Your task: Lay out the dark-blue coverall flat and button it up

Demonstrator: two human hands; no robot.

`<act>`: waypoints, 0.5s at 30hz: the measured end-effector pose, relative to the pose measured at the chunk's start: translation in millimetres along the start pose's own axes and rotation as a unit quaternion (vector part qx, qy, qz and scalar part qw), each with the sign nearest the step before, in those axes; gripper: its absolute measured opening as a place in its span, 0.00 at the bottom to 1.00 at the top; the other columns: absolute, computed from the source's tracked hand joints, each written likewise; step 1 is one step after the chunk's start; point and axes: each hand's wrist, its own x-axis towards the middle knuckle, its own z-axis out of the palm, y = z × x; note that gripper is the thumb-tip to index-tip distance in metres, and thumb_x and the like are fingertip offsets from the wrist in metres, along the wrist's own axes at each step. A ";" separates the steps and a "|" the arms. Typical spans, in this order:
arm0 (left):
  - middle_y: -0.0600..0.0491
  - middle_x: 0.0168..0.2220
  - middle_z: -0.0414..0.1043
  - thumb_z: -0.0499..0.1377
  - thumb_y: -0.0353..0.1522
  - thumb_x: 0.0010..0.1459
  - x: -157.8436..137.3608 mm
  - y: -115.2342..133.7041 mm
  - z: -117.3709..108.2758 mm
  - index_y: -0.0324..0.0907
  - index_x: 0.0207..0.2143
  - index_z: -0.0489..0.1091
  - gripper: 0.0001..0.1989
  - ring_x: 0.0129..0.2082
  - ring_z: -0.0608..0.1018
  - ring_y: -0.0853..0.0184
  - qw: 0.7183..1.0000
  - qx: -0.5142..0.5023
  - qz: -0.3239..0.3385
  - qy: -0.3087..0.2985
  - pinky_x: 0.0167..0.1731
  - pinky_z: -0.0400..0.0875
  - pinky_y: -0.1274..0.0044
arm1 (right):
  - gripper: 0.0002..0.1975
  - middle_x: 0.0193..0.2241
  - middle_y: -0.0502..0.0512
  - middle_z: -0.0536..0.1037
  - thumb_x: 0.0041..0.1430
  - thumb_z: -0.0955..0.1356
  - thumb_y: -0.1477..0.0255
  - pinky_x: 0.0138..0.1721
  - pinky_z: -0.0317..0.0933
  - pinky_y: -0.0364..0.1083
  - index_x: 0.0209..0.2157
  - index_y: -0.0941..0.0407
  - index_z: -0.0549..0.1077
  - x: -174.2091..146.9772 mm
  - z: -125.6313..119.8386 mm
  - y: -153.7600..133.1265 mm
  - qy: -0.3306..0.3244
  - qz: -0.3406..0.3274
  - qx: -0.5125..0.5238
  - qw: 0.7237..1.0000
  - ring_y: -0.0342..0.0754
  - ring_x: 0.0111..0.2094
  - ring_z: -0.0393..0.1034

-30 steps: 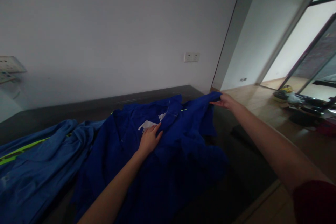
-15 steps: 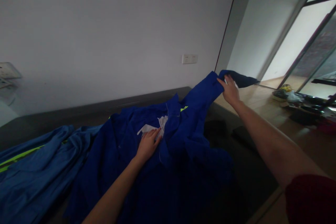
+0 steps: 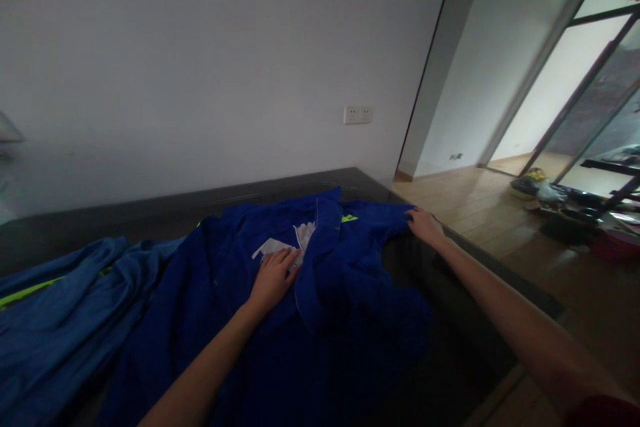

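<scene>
Fingers of the left hand [image 3: 273, 277] lie loose and a bit spread on the dark blue top [image 3: 325, 287], and they do not grip it. Their tips touch or sit right beside a white tag [image 3: 270, 247] near the neck. A second white patch [image 3: 305, 235] shows just past them, by the collar.

On the other side, the right hand [image 3: 424, 223] is at the far end of the sleeve [image 3: 377, 213]. Its fingers bend down over the cloth there. I cannot tell if they pinch it or only press on it.

This sleeve is to the right of the left hand and a little farther away. Its long way runs sideways, from the collar out to the right fingers, so the right hand is much nearer to its end. A bright yellow-green mark [image 3: 349, 218] shows near the collar end.

The top is spread on a dark table [image 3: 345, 179]. A paler blue piece of clothing [image 3: 85, 307] lies to its left.
</scene>
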 end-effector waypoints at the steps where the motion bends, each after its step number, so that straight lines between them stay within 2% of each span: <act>1: 0.46 0.57 0.66 0.51 0.37 0.62 0.0 2.0 -2.0 0.46 0.56 0.66 0.20 0.58 0.66 0.55 1.000 -0.016 0.000 0.006 0.58 0.56 0.58 | 0.13 0.51 0.66 0.70 0.60 0.62 0.77 0.56 0.56 0.55 0.45 0.59 0.73 -0.7 -0.2 -14.4 -0.003 -0.027 0.010 1.000 0.56 0.53 0.64; 5: 0.47 0.55 0.68 0.51 0.32 0.60 0.3 16.8 -26.6 0.42 0.50 0.70 0.17 0.56 0.69 0.60 0.995 -0.092 0.008 0.039 0.57 0.61 0.65 | 0.13 0.50 0.56 0.72 0.62 0.62 0.73 0.57 0.56 0.50 0.46 0.54 0.73 -23.6 -1.4 -90.4 -0.032 -0.180 0.074 0.980 0.50 0.53 0.64; 7: 0.48 0.53 0.69 0.50 0.31 0.61 -3.1 23.5 -49.6 0.42 0.49 0.70 0.16 0.54 0.71 0.62 0.992 -0.116 0.014 0.046 0.56 0.63 0.69 | 0.13 0.50 0.56 0.72 0.63 0.62 0.70 0.57 0.56 0.51 0.47 0.54 0.73 -46.5 -3.2 -128.5 -0.045 -0.279 0.133 0.950 0.50 0.53 0.65; 9: 0.50 0.51 0.71 0.49 0.32 0.62 -14.3 25.7 -75.8 0.43 0.48 0.69 0.15 0.52 0.72 0.63 0.993 -0.112 0.007 0.039 0.55 0.63 0.71 | 0.14 0.50 0.57 0.73 0.65 0.61 0.68 0.56 0.58 0.52 0.47 0.54 0.72 -70.9 -3.6 -158.0 -0.072 -0.349 0.178 0.917 0.51 0.52 0.66; 12: 0.50 0.48 0.72 0.49 0.37 0.63 -50.5 19.1 -109.1 0.43 0.45 0.69 0.14 0.50 0.72 0.62 0.998 -0.053 -0.042 -0.012 0.53 0.64 0.70 | 0.14 0.49 0.58 0.73 0.65 0.61 0.67 0.53 0.61 0.52 0.48 0.55 0.71 -99.4 3.7 -180.6 -0.140 -0.394 0.183 0.890 0.51 0.50 0.67; 15: 0.47 0.42 0.71 0.51 0.46 0.60 -100.9 8.6 -123.4 0.41 0.40 0.68 0.18 0.44 0.74 0.58 0.987 0.032 -0.135 -0.081 0.47 0.67 0.67 | 0.15 0.50 0.62 0.72 0.63 0.62 0.71 0.52 0.60 0.54 0.49 0.57 0.71 -114.1 16.6 -182.8 -0.191 -0.422 0.158 0.872 0.54 0.50 0.65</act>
